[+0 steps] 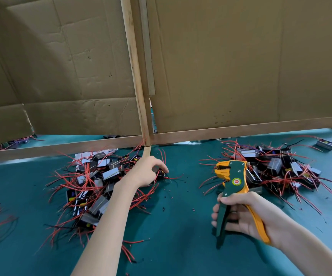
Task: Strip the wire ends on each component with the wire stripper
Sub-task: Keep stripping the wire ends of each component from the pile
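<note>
Left hand [146,173]: fingers were curled round a small black component [161,173] at the right edge of the left pile [95,182].
Right hand [240,214]: gripped the wire stripper [233,181] by its handles — head up, over the green mat [181,236].
Right pile [276,168]: lay just behind the stripper — red wires tangled.

L hand [145,172] fwd, fingers curled, R hand [238,214] gripping stripper [233,182]

R hand [242,215] holds stripper [234,179]; L hand [146,172] grips component [162,173].
</note>
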`<move>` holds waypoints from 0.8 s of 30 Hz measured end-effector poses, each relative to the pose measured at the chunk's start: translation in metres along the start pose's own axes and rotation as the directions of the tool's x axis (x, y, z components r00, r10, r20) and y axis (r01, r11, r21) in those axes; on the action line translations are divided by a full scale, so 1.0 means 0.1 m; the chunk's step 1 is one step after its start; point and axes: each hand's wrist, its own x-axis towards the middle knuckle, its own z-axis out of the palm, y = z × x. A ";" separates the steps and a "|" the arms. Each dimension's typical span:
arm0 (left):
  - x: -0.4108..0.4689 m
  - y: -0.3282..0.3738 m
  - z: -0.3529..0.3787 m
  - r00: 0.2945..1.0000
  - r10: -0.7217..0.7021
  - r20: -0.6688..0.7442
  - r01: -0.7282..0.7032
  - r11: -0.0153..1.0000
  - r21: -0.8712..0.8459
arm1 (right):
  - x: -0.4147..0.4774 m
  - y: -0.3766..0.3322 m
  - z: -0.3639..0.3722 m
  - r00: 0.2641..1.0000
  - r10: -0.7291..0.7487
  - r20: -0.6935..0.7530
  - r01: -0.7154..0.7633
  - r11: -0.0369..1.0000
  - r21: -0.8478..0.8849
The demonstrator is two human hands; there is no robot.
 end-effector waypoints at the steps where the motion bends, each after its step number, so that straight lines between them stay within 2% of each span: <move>1: -0.01 0.00 0.01 0.999 0.011 0.031 -0.011 1.000 0.014 | 0.00 0.00 0.00 1.000 0.000 0.001 0.000 1.000 -0.001; 3: -0.02 0.02 0.05 0.999 0.035 0.012 -0.035 0.999 -0.022 | -0.01 0.00 0.01 1.000 0.000 0.001 0.000 1.000 -0.003; 7: -0.01 0.10 0.10 0.987 0.038 -0.157 -0.072 0.973 -0.218 | -0.01 -0.01 0.00 1.000 -0.010 -0.001 0.010 1.000 -0.004; 10: -0.04 0.21 0.10 0.973 0.040 -0.227 -0.138 0.891 -0.433 | -0.01 0.00 0.00 1.000 -0.023 0.005 0.023 1.000 -0.017; 14: -0.05 0.42 0.11 0.944 0.072 -0.321 -0.243 0.810 -0.534 | 0.00 0.01 0.00 0.997 -0.059 0.059 0.062 0.996 -0.062; 18: -0.09 0.60 0.09 0.946 0.090 -0.312 -0.281 0.709 -0.647 | 0.03 0.03 -0.02 0.985 -0.123 0.120 0.133 0.988 -0.074; 24: -0.14 0.77 0.02 0.961 0.160 -0.227 -0.274 0.672 -0.688 | 0.06 0.03 -0.03 0.961 -0.178 0.214 0.204 0.973 -0.108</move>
